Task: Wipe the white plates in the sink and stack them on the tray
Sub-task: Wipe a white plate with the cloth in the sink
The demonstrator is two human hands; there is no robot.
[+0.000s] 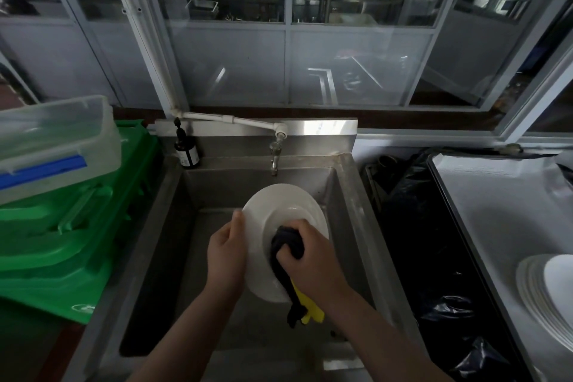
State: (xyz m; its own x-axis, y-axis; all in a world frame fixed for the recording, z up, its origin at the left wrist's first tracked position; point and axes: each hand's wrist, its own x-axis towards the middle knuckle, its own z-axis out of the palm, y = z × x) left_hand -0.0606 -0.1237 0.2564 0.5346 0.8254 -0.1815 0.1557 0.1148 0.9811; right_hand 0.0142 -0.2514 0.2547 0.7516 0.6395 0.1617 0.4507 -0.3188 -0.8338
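A steel sink (pixel 347 195) fills the middle of the frame, with a tap (pixel 275 153) at its back edge and a dark bottle (pixel 187 152) standing on its upper left corner. At the left, green crates (pixel 71 242) carry a clear plastic box (pixel 55 139). At the right edge a tray (pixel 483 195) holds a stack of white plates (pixel 545 298), with black plastic bags (pixel 428 251) between tray and sink.

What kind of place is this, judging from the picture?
Probably a commercial kitchen's dishwashing area: a deep stainless steel sink, green plastic crates beside it, and a stack of white plates on a large tray.
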